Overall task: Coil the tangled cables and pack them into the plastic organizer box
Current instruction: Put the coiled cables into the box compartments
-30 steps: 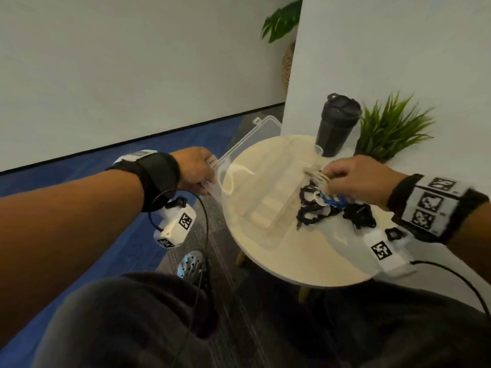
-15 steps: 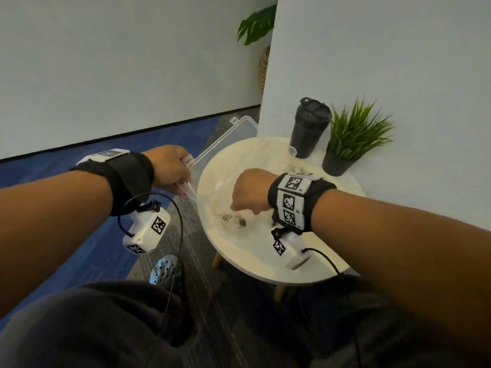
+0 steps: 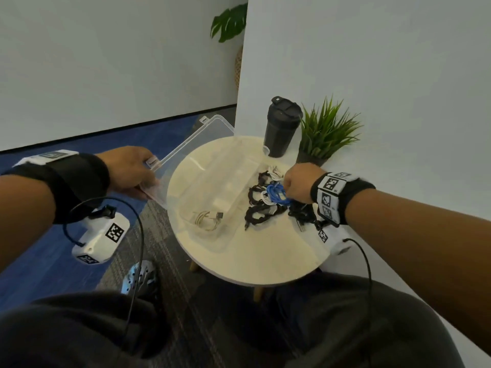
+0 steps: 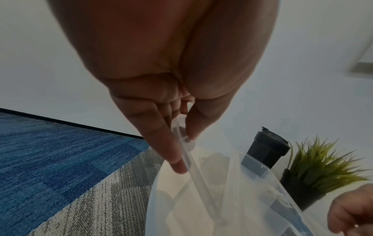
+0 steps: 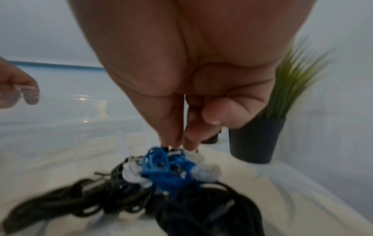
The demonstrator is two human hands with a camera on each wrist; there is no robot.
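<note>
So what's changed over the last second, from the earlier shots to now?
The right hand carried a pale coiled cable from the pile into the clear organizer box, let it go, and returned right to the tangled cables, where its fingertips now pinch the blue cable. The left hand keeps its grip on the open lid. The black tumbler and potted plant stayed put.

Round pale worktop (image 3: 239,264) carries black lidded tumbler (image 3: 281,128), potted grass plant (image 3: 325,131) just beside it. Blue/grey carpet (image 3: 39,264); leafy plant (image 3: 229,22) behind, probably in a basket.
</note>
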